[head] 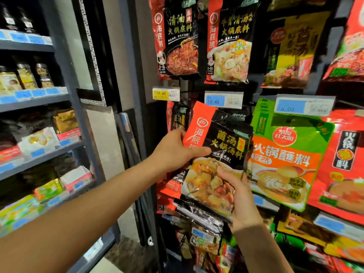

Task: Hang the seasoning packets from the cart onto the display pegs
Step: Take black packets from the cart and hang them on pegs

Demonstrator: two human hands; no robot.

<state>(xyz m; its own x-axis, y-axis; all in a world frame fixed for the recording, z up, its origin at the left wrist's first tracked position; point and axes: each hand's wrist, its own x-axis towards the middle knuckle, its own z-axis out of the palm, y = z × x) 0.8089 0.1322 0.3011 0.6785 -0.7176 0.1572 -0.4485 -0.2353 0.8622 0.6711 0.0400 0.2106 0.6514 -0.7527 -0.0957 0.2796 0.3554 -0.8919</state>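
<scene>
A red and black seasoning packet (218,146) with a soup picture is held tilted in front of the peg display. My left hand (177,149) grips its left edge, thumb across the front. My right hand (239,196) holds its lower right corner, with more dark packets (199,210) bunched under it. The packet's top sits just below the blue price tag (223,100) reading 13.40. The peg behind that tag is hidden. The cart is out of view.
Hanging packets fill the pegs: two red and black ones (177,40) above, a green and orange one (285,154) and a red one (342,158) to the right. Shelves with jars and boxes (35,79) stand at left beyond a grey pillar (110,134).
</scene>
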